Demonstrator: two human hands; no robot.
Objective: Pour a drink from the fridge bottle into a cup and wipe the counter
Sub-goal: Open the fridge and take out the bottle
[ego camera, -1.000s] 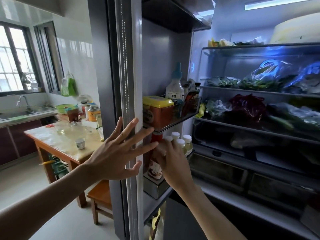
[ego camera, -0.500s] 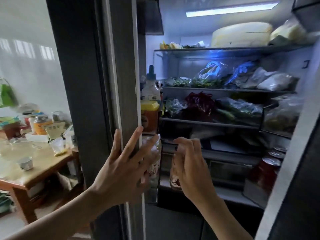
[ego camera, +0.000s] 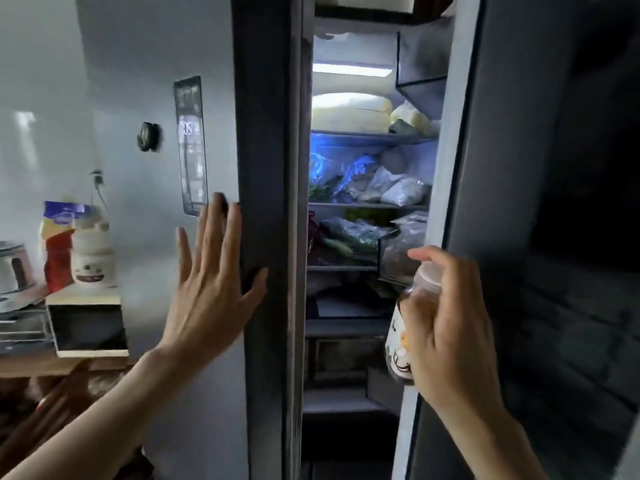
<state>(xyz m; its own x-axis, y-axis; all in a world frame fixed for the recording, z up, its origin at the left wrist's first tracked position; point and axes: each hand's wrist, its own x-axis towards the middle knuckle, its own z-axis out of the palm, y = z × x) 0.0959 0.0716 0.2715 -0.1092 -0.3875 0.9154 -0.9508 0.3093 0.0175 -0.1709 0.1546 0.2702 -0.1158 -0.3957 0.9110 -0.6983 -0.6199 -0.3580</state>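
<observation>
My right hand (ego camera: pixel 446 327) grips a small drink bottle (ego camera: pixel 403 337) with a pale cap and a cartoon label, held upright in front of the narrow gap of the fridge. My left hand (ego camera: pixel 211 282) lies flat with spread fingers against the front of the left fridge door (ego camera: pixel 156 237), its thumb on the door's dark edge. Between the two doors I see lit fridge shelves (ego camera: pixel 363 206) with bagged food. No cup shows in this view.
The right fridge door (ego camera: pixel 536 237) stands close on the right, dark. At the left, a wooden table edge (ego camera: pixel 41 365) carries a white jar (ego camera: pixel 92 258), a colourful packet (ego camera: pixel 57 237), a metal pot and a dark box. The left door bears a display panel (ego camera: pixel 191 147).
The left door has swung nearly shut under my left hand, narrowing the view inside. My right hand has pulled the bottle out of the door shelf and to the right.
</observation>
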